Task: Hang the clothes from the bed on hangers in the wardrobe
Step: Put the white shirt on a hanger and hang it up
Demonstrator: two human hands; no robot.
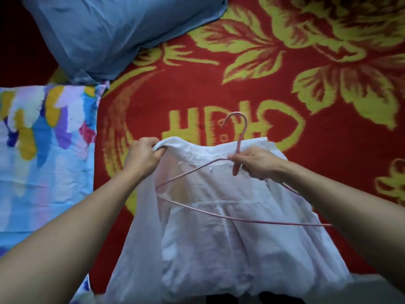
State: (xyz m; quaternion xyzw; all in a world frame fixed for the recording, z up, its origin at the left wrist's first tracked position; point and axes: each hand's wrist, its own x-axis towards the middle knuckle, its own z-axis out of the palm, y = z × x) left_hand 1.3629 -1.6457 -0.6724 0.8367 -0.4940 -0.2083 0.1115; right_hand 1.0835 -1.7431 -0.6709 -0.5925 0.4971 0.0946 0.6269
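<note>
hands both outstretched: left hand (143, 157) bunches white shirt (219, 227) collar, right hand (257, 164) grips pink hanger (237, 148) neck

A red plush blanket (339, 145), patterned with large yellow-green flowers, leaves and lettering, fills most of the view. At the upper left a plain grey-blue fabric pillow (105, 34) lies on it. Just below, along the left edge, lies a light-blue pillow splashed with white, yellow, purple and pink (43, 150); its top corner meets the grey-blue one.
</note>
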